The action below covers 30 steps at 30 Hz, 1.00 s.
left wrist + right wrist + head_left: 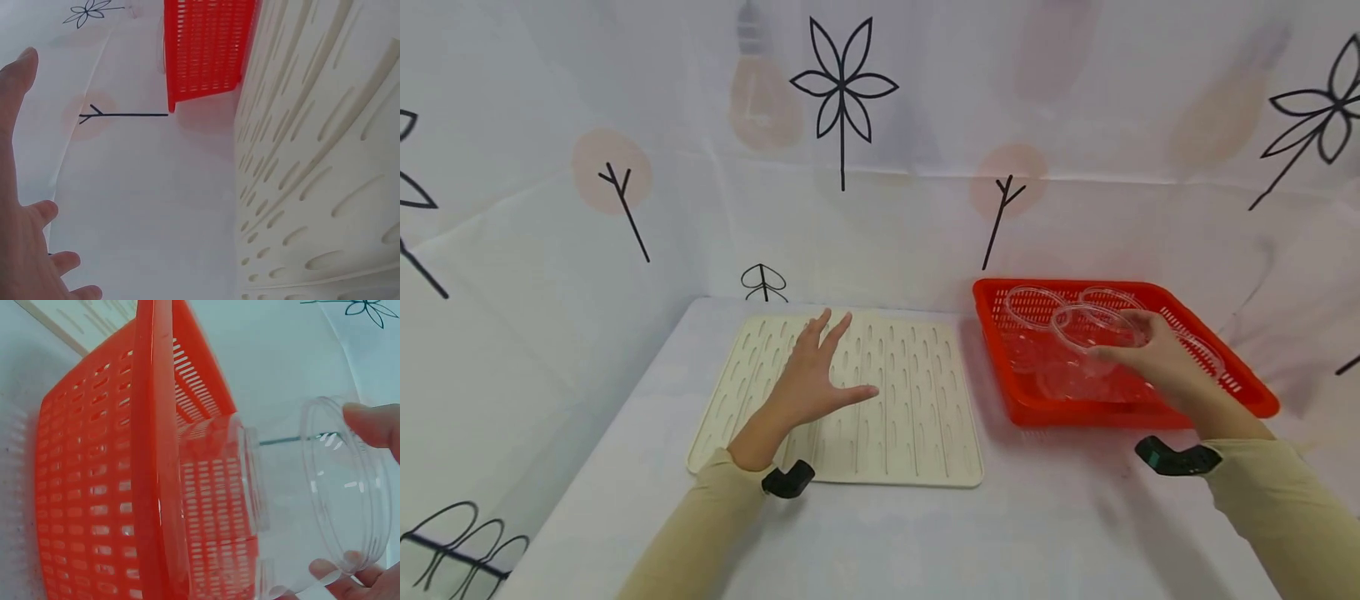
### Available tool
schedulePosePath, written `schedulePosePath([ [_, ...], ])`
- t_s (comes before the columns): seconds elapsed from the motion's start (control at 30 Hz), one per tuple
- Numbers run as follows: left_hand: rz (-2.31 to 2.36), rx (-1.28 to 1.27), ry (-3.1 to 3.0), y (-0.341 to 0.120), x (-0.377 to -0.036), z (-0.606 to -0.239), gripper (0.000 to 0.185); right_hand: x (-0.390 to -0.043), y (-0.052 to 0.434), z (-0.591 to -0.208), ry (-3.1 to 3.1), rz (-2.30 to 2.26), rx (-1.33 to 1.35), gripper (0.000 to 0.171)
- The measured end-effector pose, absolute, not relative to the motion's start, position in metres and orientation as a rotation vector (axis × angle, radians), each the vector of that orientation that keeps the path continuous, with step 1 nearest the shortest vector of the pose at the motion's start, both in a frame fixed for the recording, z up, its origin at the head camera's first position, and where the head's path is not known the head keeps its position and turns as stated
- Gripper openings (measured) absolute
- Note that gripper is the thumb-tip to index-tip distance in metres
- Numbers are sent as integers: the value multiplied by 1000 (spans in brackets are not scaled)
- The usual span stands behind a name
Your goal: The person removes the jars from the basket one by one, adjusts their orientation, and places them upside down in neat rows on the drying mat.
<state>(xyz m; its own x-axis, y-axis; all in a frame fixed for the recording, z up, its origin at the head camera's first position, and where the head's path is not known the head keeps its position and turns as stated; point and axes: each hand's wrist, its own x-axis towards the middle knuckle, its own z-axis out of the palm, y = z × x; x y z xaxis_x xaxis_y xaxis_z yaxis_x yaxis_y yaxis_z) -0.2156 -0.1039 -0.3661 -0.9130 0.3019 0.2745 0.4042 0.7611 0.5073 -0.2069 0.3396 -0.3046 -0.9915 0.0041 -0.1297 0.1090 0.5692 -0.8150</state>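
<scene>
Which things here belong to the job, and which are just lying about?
Job:
clear plastic jar, in the right hand
red slotted basket with other jars
cream ridged mat, probably

Just background:
flower-print backdrop
black wrist devices, worn

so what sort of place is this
Probably a staged tabletop work area: a flower-printed backdrop rises at the back and sides, with a cream drying mat and a red slotted basket set out in front.

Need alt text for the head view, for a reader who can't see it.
A person's right hand grips a clear, round plastic container at a red, perforated plastic basket holding more clear containers. To the left, the left hand hovers, fingers spread, above a cream, rectangular, grooved mat on a white table.
</scene>
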Motion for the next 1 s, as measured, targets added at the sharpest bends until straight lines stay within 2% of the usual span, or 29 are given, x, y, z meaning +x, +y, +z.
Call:
schedulePosePath([
  [0.23, -895, -575, -2770, -100, -214, -363, 102, -207, 330, -301, 2712, -1462, 26, 99],
  [1.0, -939, -662, -2752, -73, -215, -351, 103, -201, 301, -274, 2831, -1489, -14, 99],
])
